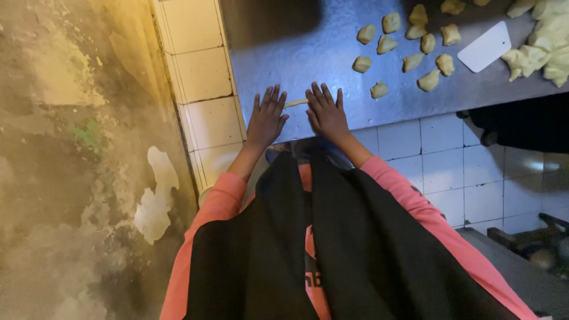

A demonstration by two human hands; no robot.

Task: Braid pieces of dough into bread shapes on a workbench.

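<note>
Both hands are lying flat, palms down, on the steel worktop [332, 53] near its front edge. The left hand [266, 118] is resting with fingers spread and straight, its grip open, pinching nothing. The right hand [325, 114] is lying just beside it, fingers straight and close together, also flat and open. A thin dough roll [295, 103] is lying between the two hands, its ends running under the palms or fingers; both hands are pressing on it from above, how much is hidden under them cannot be told. Farther back on the worktop a scatter of small dough pieces [409, 41] is lying apart from each other, the nearest piece [379, 90] sitting near the right hand's fingertips but not touching them. A white scraper [484, 47] is lying flat to the right of the pieces, and beside it a dough mass [542, 41] is sitting at the top right corner. The worktop front is faced with white tiles [427, 148]. Pink sleeves [409, 195] are covering both forearms up to above the wrists, and a black apron [355, 255] is hanging down the front. To the left a worn wall [71, 148] is showing peeling patches.
</note>
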